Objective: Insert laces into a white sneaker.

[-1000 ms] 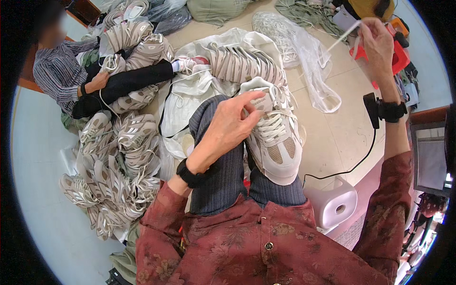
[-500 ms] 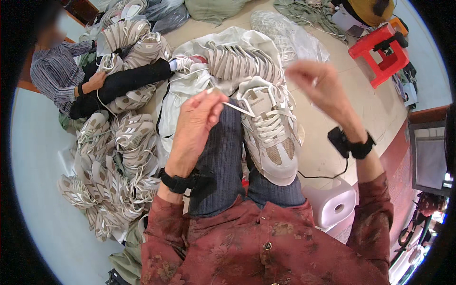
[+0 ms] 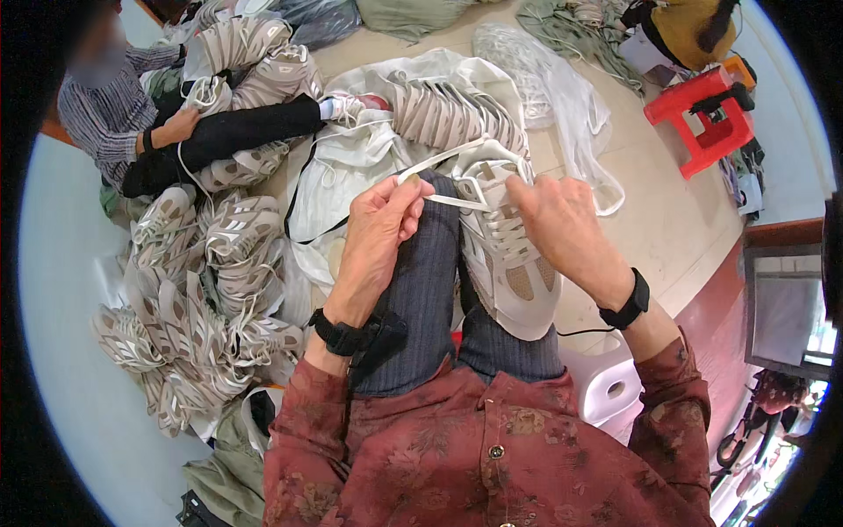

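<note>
A beige and white sneaker (image 3: 523, 294) rests on my lap at my right knee, toe toward me, its laces partly threaded. My left hand (image 3: 383, 224) pinches a white shoelace (image 3: 457, 201) to the left of the shoe's tongue. From those fingers one strand runs to the eyelets, and another arcs over the shoe's opening toward the right. Over the upper eyelets, my right hand (image 3: 571, 230) is closed on the lace at the shoe's right side; its fingertips are partly hidden.
Many similar sneakers (image 3: 241, 250) are heaped at the left, with a row of them (image 3: 452, 119) on white sacking ahead. A seated person (image 3: 110, 119) at the far left handles a shoe, one leg stretched out. A red stool (image 3: 702, 132) and a pale stool (image 3: 606, 386) are at the right.
My right hand has come down and left from the air onto the shoe's eyelets. My left hand has shifted slightly right, and the lace now spans between both hands.
</note>
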The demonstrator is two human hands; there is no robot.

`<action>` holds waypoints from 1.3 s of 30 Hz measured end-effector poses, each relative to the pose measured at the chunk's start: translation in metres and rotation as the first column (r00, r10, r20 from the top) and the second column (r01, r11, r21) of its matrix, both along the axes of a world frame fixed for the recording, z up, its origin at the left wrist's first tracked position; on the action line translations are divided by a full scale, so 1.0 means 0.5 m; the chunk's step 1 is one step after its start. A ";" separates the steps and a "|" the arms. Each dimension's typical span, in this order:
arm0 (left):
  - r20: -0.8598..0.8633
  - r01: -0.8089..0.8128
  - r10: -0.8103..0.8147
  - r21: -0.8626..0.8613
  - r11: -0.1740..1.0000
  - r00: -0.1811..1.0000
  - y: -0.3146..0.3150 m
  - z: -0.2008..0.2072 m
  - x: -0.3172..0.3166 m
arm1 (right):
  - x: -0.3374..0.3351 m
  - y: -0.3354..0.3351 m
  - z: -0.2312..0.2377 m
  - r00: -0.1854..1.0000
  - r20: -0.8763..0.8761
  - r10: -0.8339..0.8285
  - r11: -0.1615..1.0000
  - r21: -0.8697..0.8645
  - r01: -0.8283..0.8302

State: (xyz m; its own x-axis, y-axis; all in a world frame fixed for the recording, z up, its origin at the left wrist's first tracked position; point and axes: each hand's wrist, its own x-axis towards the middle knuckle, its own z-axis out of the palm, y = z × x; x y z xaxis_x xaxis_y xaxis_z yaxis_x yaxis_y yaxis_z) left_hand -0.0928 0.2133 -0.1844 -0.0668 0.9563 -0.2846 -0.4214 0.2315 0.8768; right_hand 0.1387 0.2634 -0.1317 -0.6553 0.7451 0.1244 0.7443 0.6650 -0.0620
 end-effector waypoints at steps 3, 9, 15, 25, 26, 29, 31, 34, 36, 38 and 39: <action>0.019 0.019 -0.019 0.012 1.000 1.000 0.001 0.002 -0.001 | 0.003 0.012 -0.006 0.999 -0.023 0.034 0.997 0.066 -0.033; 0.027 0.024 -0.023 -0.013 1.000 0.999 -0.001 -0.005 -0.009 | -0.018 0.027 0.006 0.997 0.055 0.056 0.998 -0.015 -0.055; 0.036 0.067 -0.068 0.019 0.998 0.997 0.001 -0.011 -0.008 | -0.015 0.030 0.000 1.000 -0.003 0.023 0.999 -0.041 -0.023; -0.134 0.102 -0.081 0.158 0.982 0.988 -0.020 0.002 0.013 | -0.139 -0.123 0.128 0.634 -0.723 0.273 0.845 -0.135 -0.518; -0.243 0.205 -0.158 0.181 0.962 0.957 -0.025 0.021 0.020 | -0.134 -0.137 0.136 0.624 -0.722 0.300 0.822 -0.136 -0.553; -0.310 0.378 -0.322 0.141 0.915 0.895 -0.064 0.054 0.044 | -0.128 -0.158 0.118 0.574 -0.775 0.263 0.809 -0.147 -0.569; -0.266 0.469 -0.399 0.299 0.831 0.877 -0.068 0.044 0.056 | -0.120 -0.169 0.108 0.643 -0.732 0.225 0.840 -0.189 -0.509; -0.588 0.531 -0.284 0.301 0.792 0.758 -0.049 0.029 0.058 | -0.100 -0.161 0.102 0.663 -0.729 0.167 0.854 -0.229 -0.467; -0.415 0.336 -0.071 0.612 0.716 0.907 -0.052 0.049 0.071 | -0.067 -0.136 0.073 0.640 -0.768 -0.013 0.928 -0.248 -0.279; -0.286 0.389 -0.344 0.119 0.913 0.894 -0.048 0.051 0.065 | -0.003 -0.085 0.024 0.727 -0.663 -0.181 0.936 -0.344 -0.080; -0.286 0.395 -0.348 0.123 0.911 0.893 -0.046 0.054 0.066 | 0.031 -0.060 0.002 0.739 -0.625 -0.253 0.939 -0.343 0.031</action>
